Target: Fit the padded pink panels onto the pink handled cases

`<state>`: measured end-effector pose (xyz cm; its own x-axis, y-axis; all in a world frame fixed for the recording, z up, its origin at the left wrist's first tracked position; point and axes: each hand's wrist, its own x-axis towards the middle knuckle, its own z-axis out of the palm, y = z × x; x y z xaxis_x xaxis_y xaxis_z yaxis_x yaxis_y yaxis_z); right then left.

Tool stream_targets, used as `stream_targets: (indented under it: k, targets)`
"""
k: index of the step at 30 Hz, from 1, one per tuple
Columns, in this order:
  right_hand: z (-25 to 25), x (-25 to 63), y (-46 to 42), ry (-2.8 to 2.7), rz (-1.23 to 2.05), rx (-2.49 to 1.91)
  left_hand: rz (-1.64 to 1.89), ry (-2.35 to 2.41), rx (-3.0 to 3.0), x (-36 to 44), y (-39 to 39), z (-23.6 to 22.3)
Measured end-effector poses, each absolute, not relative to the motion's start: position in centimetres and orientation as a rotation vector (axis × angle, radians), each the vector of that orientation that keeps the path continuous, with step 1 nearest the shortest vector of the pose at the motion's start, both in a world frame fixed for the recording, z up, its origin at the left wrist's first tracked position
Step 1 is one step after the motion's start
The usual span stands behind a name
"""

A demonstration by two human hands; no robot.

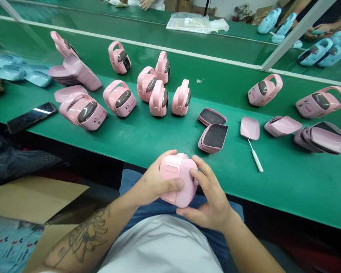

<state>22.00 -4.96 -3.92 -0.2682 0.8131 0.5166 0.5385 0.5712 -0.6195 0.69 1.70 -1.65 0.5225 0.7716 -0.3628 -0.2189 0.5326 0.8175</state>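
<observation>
Above my lap, in front of the table's edge, I hold a rounded pink plastic case (pixel 186 174) between both hands. A raised oblong panel and a seam show on its upturned side. My left hand (pixel 155 180) wraps its left side, thumb across the seam. The fingers of my right hand (pixel 211 201) press its right edge, with the thumb under its lower end. On the table behind stand several similar pink cases with loop handles and dark windows, one of them a handled case (pixel 119 98). Closer to my hands lie stacked pink pieces with dark faces (pixel 215 135).
A white-handled screwdriver (pixel 257 161) lies beside a pink panel (pixel 250 128). Further right are stacked pink panels (pixel 329 138). A phone (pixel 32 116) and blue panels (pixel 38 77) lie left. An open cardboard box (pixel 36 199) stands lower left. Other people's hands show at the edges.
</observation>
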Motion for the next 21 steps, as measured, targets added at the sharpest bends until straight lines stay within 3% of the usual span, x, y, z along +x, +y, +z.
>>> stream_targets:
  k: [21]
  targets:
    - [-2.7,22.6,-5.9,-2.020,0.476,-1.183,0.589,0.721,0.771,1.3,1.8,-1.8]
